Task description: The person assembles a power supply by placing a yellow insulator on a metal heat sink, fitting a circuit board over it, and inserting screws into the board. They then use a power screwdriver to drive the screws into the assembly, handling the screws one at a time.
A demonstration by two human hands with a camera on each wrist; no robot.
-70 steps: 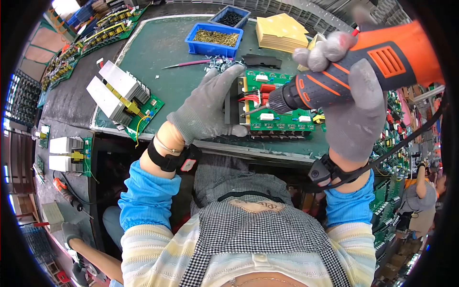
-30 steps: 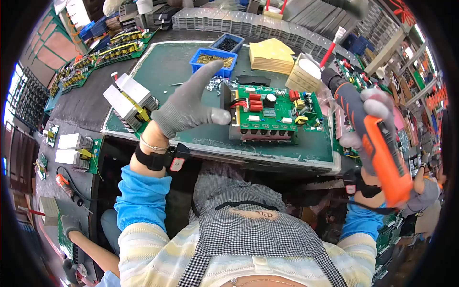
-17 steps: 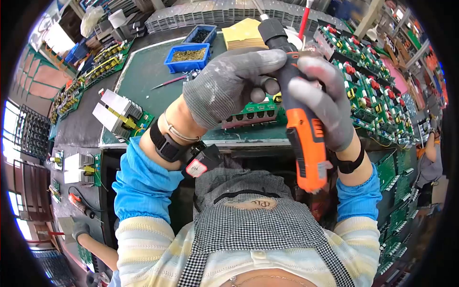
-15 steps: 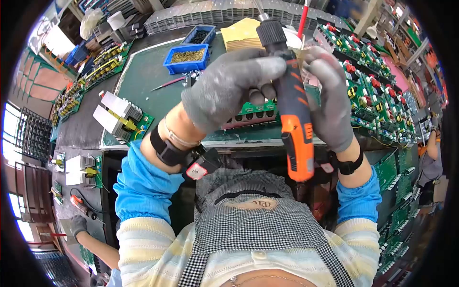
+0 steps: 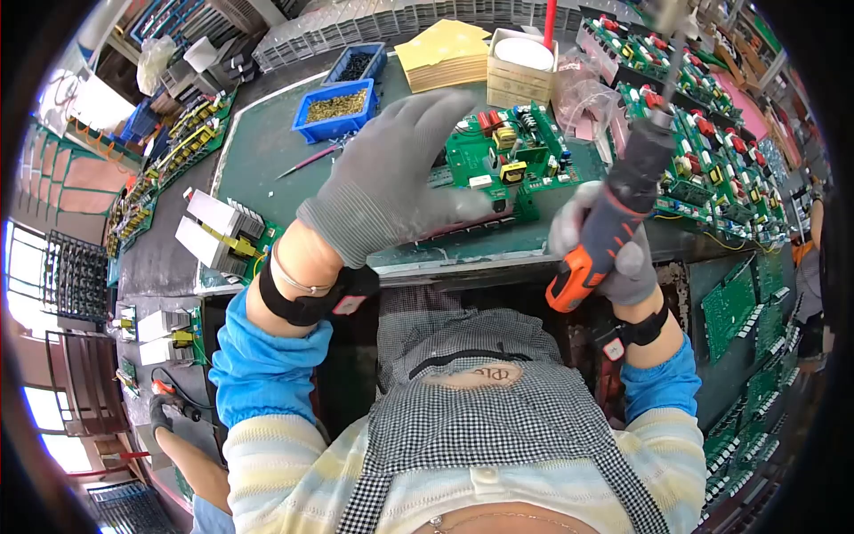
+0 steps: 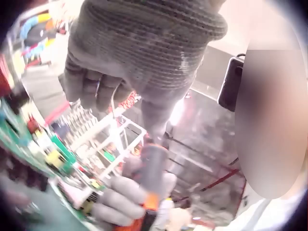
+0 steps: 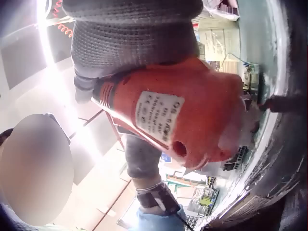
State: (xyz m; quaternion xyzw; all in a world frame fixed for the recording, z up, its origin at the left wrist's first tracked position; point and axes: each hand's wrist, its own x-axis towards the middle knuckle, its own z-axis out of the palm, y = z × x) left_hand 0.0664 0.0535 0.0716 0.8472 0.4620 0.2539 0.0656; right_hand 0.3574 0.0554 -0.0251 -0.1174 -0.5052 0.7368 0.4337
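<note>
Dark green bench mat [image 5: 267, 151] carries the green populated circuit board [image 5: 507, 156]. Orange-and-black electric screwdriver [image 5: 614, 214] is off the board, tip up, right gloved hand [image 5: 614, 262] wrapped round it. Left gloved hand [image 5: 391, 187] is spread over the board. Judged between screws: the bit needs lowering square.

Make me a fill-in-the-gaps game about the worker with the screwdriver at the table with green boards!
The right hand grips the electric screwdriver, whose back end is coloured ___.
The left hand, fingers spread, holds ___.
Both hands wear gloves of the colour ___.
The bin of brass screws is coloured ___.
Missing words: orange, nothing, grey, blue.
</note>
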